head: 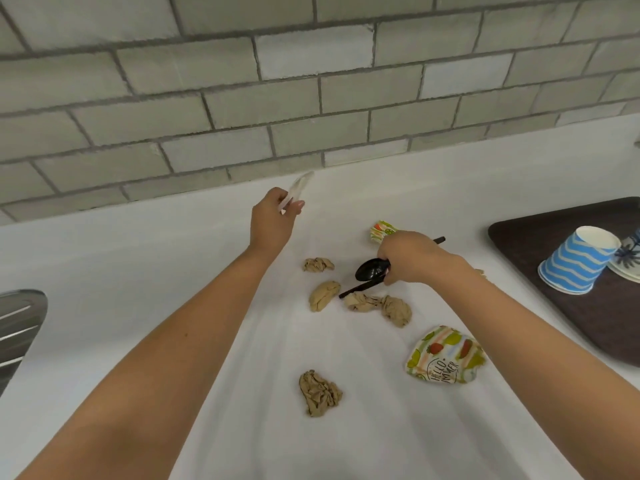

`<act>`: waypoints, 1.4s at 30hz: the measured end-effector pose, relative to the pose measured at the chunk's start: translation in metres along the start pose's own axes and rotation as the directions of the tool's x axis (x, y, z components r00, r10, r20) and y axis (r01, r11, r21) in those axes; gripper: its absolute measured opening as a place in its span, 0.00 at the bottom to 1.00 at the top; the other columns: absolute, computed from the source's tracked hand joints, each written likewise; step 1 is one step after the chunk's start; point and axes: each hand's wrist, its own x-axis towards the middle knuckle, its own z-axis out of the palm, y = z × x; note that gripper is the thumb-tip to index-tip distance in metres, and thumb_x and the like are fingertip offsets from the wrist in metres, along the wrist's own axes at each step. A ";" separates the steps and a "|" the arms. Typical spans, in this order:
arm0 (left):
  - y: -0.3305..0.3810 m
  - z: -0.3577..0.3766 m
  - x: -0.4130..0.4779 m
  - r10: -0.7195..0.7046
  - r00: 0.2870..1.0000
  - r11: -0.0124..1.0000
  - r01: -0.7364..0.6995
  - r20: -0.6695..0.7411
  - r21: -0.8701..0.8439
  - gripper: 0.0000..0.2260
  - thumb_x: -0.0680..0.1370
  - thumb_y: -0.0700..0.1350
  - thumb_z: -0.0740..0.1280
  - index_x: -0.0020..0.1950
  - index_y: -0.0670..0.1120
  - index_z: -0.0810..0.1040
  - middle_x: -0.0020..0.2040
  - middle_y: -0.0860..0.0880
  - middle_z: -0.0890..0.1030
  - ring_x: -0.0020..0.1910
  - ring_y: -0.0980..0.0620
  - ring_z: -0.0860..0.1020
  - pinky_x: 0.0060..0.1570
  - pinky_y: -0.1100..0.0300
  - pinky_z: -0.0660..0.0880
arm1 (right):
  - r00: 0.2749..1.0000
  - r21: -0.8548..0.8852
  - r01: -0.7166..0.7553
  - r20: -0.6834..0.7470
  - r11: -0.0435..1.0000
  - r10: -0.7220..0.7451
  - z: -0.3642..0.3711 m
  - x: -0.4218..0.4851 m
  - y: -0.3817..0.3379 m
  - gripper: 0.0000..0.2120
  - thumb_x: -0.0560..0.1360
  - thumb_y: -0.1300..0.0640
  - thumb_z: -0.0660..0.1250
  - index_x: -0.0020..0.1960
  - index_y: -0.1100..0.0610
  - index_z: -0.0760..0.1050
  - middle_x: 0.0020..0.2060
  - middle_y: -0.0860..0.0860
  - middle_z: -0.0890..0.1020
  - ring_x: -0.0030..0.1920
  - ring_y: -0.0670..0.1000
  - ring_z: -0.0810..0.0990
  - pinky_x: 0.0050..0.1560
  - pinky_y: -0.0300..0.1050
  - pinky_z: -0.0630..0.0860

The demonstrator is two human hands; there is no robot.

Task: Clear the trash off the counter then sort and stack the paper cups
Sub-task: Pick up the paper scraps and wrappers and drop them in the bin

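My left hand (273, 220) pinches a clear plastic wrapper (298, 190) above the white counter (173, 278) near the back wall. My right hand (408, 259) grips black plastic cutlery, with a spoon bowl (372, 269) and a handle (356, 291) sticking out to the left. A crushed fruit-print cup (381, 230) shows just behind this hand. Several crumpled brown napkins lie on the counter: one (318, 264), one (323, 295), a pair (381, 306) and one nearer me (318, 393). A flattened fruit-print cup (445, 355) lies at the right.
A dark brown tray (519, 244) at the right holds an upside-down blue wavy-striped paper cup (576, 259) and a floral-print cup (628, 258) beside it. A metal sink edge (17, 323) shows at the far left. Grey brick tiles back the counter.
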 end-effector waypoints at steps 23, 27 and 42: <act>0.009 -0.191 -0.335 -0.345 0.910 0.836 0.409 0.229 -0.365 0.13 0.83 0.49 0.55 0.41 0.46 0.71 0.31 0.55 0.73 0.31 0.60 0.70 0.31 0.72 0.66 | 0.998 0.979 0.010 0.002 0.204 -0.062 0.089 -0.237 -0.247 0.06 0.77 0.59 0.66 0.51 0.55 0.80 0.35 0.40 0.81 0.40 0.39 0.79 0.45 0.31 0.72; -0.025 -0.227 -0.398 -0.307 0.886 0.819 0.432 0.349 -0.377 0.13 0.83 0.45 0.55 0.40 0.43 0.70 0.30 0.53 0.72 0.32 0.55 0.69 0.34 0.68 0.67 | 0.976 0.990 -0.080 0.102 0.120 -0.195 0.131 -0.283 -0.301 0.06 0.78 0.55 0.65 0.52 0.52 0.79 0.36 0.42 0.81 0.40 0.41 0.78 0.48 0.37 0.70; -0.163 -0.219 -0.548 -0.588 0.569 0.762 0.627 0.575 0.159 0.10 0.81 0.45 0.59 0.49 0.41 0.77 0.33 0.47 0.75 0.34 0.52 0.73 0.38 0.56 0.73 | 0.826 0.824 -0.550 0.561 0.135 -0.061 0.305 -0.296 -0.367 0.07 0.77 0.68 0.63 0.43 0.58 0.75 0.33 0.54 0.78 0.30 0.49 0.77 0.33 0.39 0.76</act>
